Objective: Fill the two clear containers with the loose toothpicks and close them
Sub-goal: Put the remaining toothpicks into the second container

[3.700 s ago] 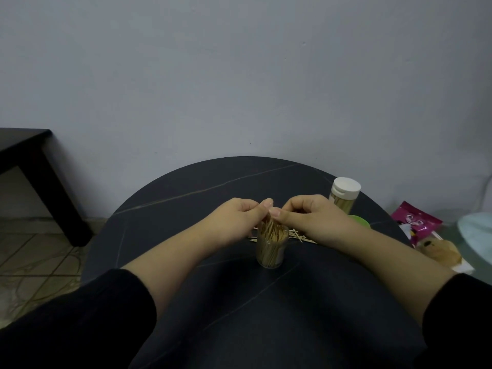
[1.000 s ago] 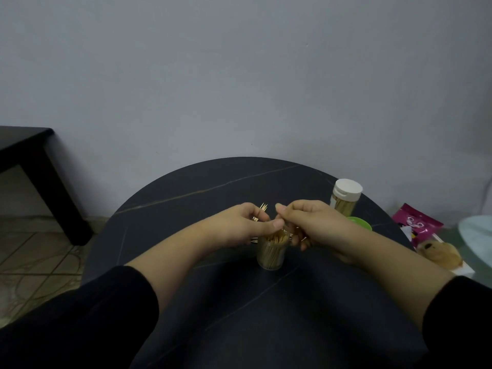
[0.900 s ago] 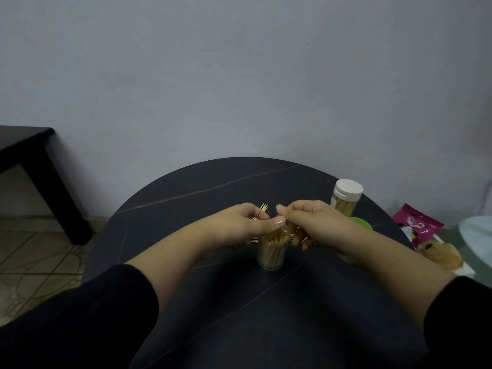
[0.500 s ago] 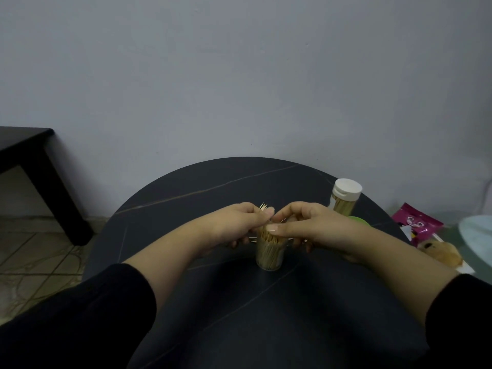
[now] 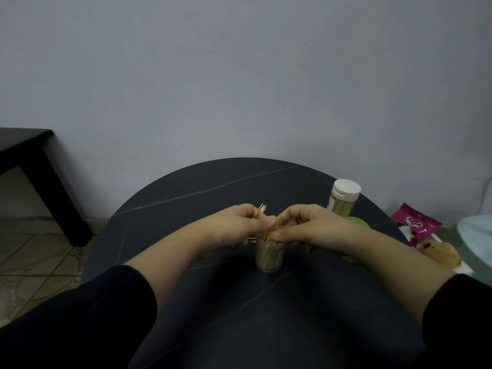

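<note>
An open clear container (image 5: 269, 255) packed with upright toothpicks stands at the middle of the round dark table (image 5: 186, 198). My left hand (image 5: 237, 226) grips a small bundle of toothpicks (image 5: 262, 208) whose tips stick out above its fingers. My right hand (image 5: 306, 227) pinches the toothpicks at the container's mouth, thumb and fingertips touching the left hand. A second clear container (image 5: 343, 199) full of toothpicks, with a white cap on, stands at the back right. Any loose toothpicks behind the hands are hidden.
A green lid (image 5: 358, 222) lies just behind my right wrist. Off the table's right edge lie a pink packet (image 5: 415, 226), a brown soft toy (image 5: 439, 253) and a pale blue object (image 5: 476, 233). A black side table (image 5: 24, 150) stands at far left.
My left hand picked up a bundle of toothpicks and holds it beside the container. My right hand lowered its fingertips onto the toothpicks at the container's mouth.
</note>
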